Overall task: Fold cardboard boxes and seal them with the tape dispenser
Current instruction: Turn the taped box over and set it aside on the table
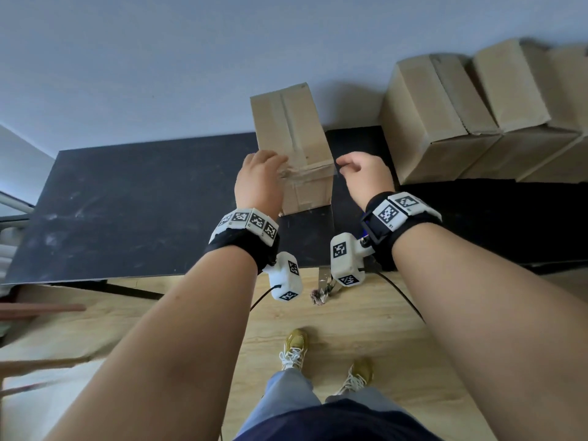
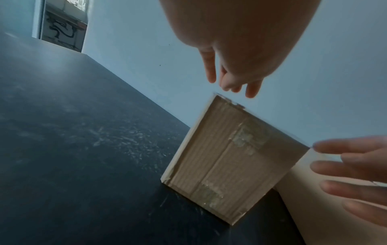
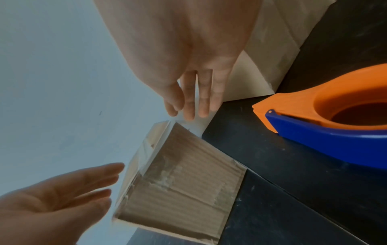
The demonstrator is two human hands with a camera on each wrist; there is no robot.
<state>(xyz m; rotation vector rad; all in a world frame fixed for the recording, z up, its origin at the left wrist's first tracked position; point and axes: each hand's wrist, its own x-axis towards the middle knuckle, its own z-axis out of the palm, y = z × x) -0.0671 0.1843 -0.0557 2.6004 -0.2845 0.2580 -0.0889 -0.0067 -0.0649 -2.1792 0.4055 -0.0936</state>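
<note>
A tall taped cardboard box [image 1: 292, 135] stands upright on the black table [image 1: 143, 202]. Clear tape runs along its top seam and down its near face [image 2: 230, 165]. My left hand [image 1: 270, 167] is at the box's near-left top edge, fingers relaxed and holding nothing. My right hand [image 1: 350, 168] hovers at the near-right top corner with straight fingers [image 3: 194, 99], close to the tape's end. In the right wrist view the left hand [image 3: 62, 199] lies open beside the box [image 3: 182, 190]. The orange and blue tape dispenser [image 3: 335, 129] rests on the table to the right, under my right wrist.
Several folded cardboard boxes [image 1: 461, 116] are stacked at the back right against the wall. A crumpled tape scrap [image 1: 319, 296] lies on the wooden floor below the table's front edge. The table's left half [image 2: 73, 132] is bare.
</note>
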